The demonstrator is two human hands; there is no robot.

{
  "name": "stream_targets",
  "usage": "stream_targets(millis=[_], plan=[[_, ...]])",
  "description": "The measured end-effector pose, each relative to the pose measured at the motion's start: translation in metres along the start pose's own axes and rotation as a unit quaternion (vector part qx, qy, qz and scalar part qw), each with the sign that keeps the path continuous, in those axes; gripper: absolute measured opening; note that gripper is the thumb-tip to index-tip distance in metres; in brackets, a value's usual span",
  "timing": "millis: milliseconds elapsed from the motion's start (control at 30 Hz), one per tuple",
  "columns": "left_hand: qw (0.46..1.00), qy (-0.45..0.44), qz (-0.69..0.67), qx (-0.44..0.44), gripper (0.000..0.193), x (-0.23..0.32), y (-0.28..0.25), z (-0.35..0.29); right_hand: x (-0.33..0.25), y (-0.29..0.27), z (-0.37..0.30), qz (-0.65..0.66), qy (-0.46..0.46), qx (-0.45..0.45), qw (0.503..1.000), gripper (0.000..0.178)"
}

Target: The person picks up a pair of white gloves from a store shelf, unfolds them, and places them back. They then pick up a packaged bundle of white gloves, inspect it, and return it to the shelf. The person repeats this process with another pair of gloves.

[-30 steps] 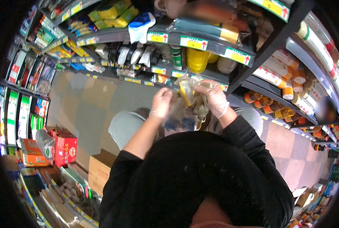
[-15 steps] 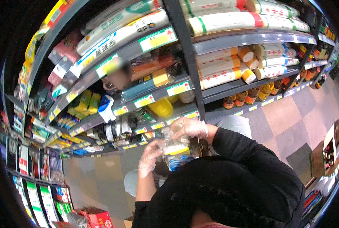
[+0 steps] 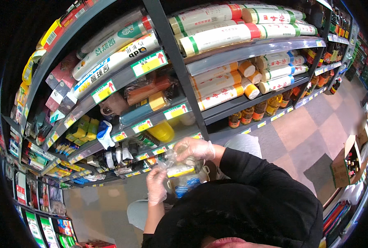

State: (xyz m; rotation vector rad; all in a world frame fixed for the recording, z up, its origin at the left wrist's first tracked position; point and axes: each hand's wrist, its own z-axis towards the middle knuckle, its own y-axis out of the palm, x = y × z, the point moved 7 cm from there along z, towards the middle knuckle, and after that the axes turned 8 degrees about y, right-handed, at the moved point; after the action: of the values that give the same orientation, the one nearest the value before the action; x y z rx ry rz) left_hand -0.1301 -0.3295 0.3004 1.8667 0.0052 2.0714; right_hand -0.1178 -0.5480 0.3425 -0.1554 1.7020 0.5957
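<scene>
Both my hands wear thin clear gloves. Between them, close to my body, sits a see-through package (image 3: 187, 182) with a yellow-and-white band and blue wavy shapes; pale handle-like loops show at its side. Crinkled clear plastic film (image 3: 166, 158) rises from its upper left. My right hand (image 3: 195, 149) is above the package, its fingers closed on the film. At the package's left side, my left hand (image 3: 156, 185) has its fingertips curled together against the film's edge. My body hides the package's lower part, and the exact grip is hard to see through the film.
Ahead, dark shelves (image 3: 196, 108) hold white rolls (image 3: 221, 37), bottles (image 3: 260, 109) and a yellow container (image 3: 162, 131). An open cardboard box (image 3: 344, 165) of bottles stands at right on the tiled floor (image 3: 303, 128). A red box (image 3: 99, 244) lies at lower left.
The view has shifted, so the shelves sit further left and lower. My left hand has moved slightly down beside the package, its fingers more folded. The right hand keeps hold of the film.
</scene>
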Motion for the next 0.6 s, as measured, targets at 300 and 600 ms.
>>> stream_targets(millis=[300,600], plan=[[0.987,-0.015,-0.130,-0.094,0.053,0.021,0.035,0.000,0.001,-0.003,-0.007,0.082,-0.001,-0.010,0.997,0.018],[0.987,0.023,0.007,-0.156,0.053,0.017,0.046,0.005,0.013,-0.008,-0.005,0.176,0.006,-0.003,0.984,0.025]])
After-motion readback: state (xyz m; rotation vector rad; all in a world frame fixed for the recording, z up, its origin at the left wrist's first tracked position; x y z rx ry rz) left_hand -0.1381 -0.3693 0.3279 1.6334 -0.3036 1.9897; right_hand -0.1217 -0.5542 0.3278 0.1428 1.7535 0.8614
